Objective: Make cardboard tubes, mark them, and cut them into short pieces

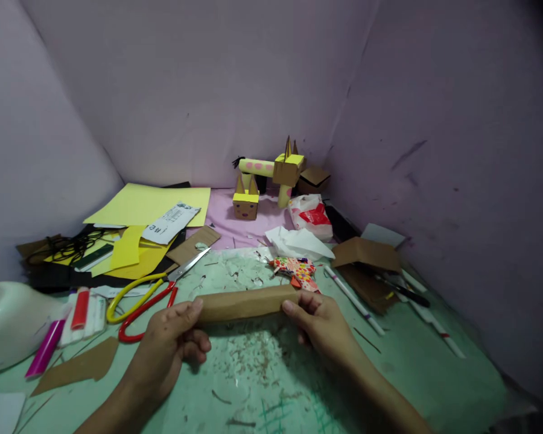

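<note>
A long brown cardboard strip (247,305) stretches between my two hands, held level above the green table. My left hand (174,337) pinches its left end with the thumb on the near face. At the right end, my right hand (319,319) grips it the same way. Scissors (169,288) with one red and one yellow handle lie just beyond my left hand. Past my right hand rests a glue gun (296,270) with a bright floral pattern. Scraps and dust (253,349) litter the table below the strip.
Cardboard animal figures (247,205) with yellow tops stand at the back. Yellow paper sheets (154,202) pile up at the left. Markers (79,310) and a white rounded object (13,325) sit at the left edge. Cardboard pieces (366,256) and a rolled white stick (355,301) lie right.
</note>
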The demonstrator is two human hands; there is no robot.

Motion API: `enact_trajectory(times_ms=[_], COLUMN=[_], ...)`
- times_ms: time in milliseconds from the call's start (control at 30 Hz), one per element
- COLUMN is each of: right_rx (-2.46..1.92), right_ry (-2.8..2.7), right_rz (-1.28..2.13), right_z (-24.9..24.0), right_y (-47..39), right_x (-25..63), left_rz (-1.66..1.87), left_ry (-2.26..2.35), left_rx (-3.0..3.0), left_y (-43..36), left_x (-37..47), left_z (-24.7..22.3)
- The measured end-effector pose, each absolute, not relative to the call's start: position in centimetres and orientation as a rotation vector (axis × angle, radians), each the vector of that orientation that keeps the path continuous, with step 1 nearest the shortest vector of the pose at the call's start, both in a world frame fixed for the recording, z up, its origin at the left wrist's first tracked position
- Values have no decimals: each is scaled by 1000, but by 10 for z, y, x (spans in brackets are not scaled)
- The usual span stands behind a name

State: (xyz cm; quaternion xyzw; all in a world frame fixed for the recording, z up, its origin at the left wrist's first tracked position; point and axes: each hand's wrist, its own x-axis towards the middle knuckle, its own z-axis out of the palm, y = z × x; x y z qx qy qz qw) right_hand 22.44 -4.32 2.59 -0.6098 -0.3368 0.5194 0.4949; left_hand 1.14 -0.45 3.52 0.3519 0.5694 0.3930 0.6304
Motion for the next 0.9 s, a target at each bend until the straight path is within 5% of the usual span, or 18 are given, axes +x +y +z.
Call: enact_trajectory(times_ms=[133,900], right_rx=[-1464,-1441], right_ry=[-825,-715], right_rz=[1331,1236], right_z=[18,5], right_y=[-46,-48], right_x=[221,200], left_rz=[709,850], left_ry=[1352,1437], left_rx=[954,1100], left_y=[-7,-4], left_x=[10,25], left_z=[28,26])
